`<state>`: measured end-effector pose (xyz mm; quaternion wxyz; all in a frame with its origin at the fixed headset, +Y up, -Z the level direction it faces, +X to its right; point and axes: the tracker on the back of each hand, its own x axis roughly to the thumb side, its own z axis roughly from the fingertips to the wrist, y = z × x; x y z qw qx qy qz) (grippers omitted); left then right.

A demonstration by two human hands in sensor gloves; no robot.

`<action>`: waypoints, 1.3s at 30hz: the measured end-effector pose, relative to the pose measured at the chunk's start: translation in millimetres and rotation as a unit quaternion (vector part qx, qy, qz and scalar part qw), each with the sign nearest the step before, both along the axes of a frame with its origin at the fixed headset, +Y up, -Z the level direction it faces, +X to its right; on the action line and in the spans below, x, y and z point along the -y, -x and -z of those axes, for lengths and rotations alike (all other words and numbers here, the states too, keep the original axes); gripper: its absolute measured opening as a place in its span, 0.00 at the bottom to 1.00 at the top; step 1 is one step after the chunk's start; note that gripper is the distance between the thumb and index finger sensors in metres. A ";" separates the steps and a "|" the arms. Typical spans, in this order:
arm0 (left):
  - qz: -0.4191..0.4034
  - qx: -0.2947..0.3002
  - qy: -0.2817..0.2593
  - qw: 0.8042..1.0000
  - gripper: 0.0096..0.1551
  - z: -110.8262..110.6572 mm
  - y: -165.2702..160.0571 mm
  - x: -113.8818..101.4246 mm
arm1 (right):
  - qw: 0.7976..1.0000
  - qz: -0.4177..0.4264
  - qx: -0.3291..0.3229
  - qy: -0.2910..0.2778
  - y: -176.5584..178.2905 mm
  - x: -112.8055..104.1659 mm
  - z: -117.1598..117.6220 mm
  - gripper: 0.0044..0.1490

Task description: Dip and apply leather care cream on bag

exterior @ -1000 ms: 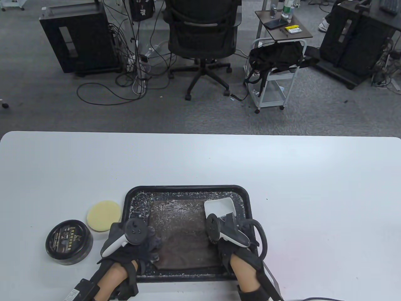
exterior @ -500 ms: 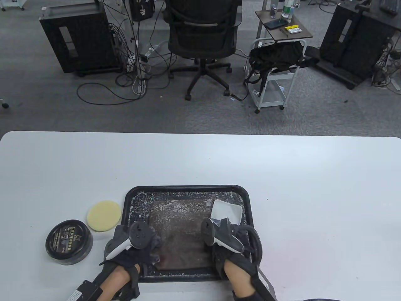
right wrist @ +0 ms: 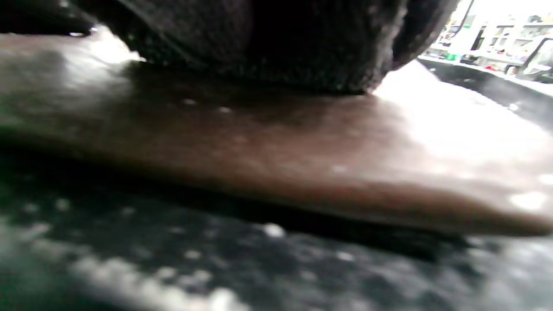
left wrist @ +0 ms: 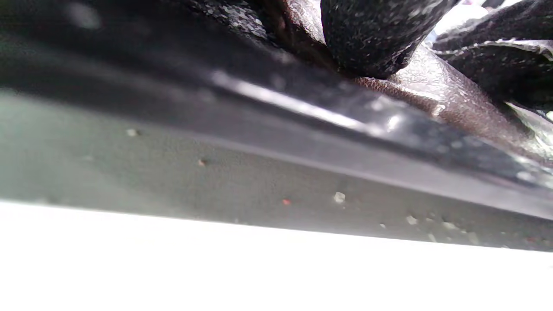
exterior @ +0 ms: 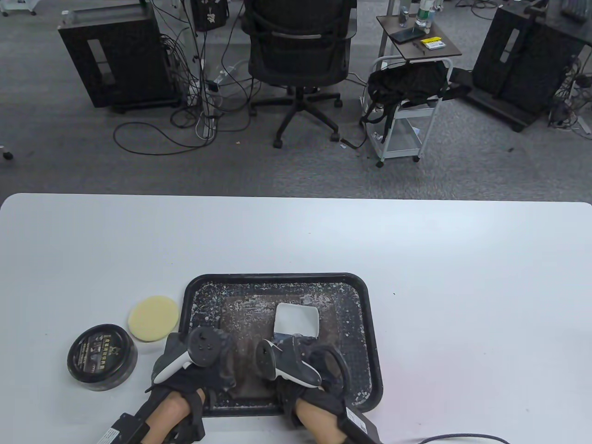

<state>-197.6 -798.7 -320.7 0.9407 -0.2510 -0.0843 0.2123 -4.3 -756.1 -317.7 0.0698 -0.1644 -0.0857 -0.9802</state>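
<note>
Two hands are working over the tray. Brown leather bag is lying flat inside the tray, speckled with pale cream residue. Left hand is pressing on the bag's near left corner; whether its fingers are curling round the edge, cannot tell. Right hand is pinching a white cloth and laying it on the bag's middle. Judging: the leather is looking soft, floppy and light, likely slick where creamed, so pinning it flat at a corner is seeming the better hold than lifting. Cream tin and yellow sponge are sitting on the table, left of the tray.
</note>
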 end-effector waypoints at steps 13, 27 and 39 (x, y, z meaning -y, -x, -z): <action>0.002 0.008 0.023 1.000 0.58 3.0 0.2 -0.3 | 0.992 0.095 -0.074 0.042 44.4 6.8 -2.8 0.37; 0.003 0.021 0.060 0.998 0.61 3.8 1.8 2.7 | 0.950 0.239 -0.126 0.160 36.5 15.9 16.1 0.35; 0.011 0.065 0.108 0.992 0.66 5.0 3.1 3.3 | 0.945 0.239 -0.129 0.182 29.7 13.4 20.2 0.33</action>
